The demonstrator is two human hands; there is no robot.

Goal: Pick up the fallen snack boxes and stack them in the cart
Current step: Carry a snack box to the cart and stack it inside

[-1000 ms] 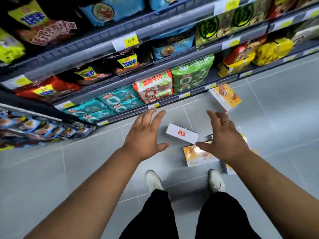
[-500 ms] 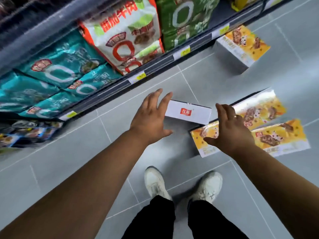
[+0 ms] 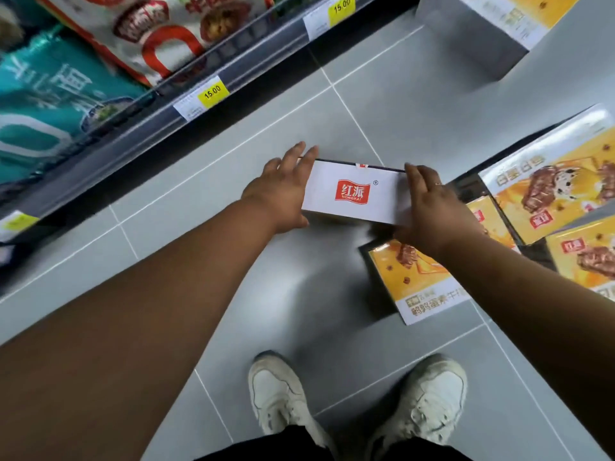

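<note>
A white snack box (image 3: 352,194) with a red logo lies between my two hands, low over the grey floor. My left hand (image 3: 276,194) presses flat against its left end with straight fingers. My right hand (image 3: 432,214) grips its right end, fingers over the far edge and thumb at the near edge. Three orange snack boxes lie on the floor to the right: one (image 3: 416,287) partly under my right wrist, one (image 3: 549,181) behind it, one (image 3: 585,254) at the frame edge. A fourth box (image 3: 482,31) stands at the top right. No cart is in view.
The bottom store shelf (image 3: 166,104) with yellow price tags and noodle packs runs diagonally across the upper left, close to my left hand. My white shoes (image 3: 279,394) (image 3: 429,400) stand on the grey tiles below.
The view has dropped much closer to the floor. Both hands moved inward and now touch the ends of the white box, which they were only reaching toward before.
</note>
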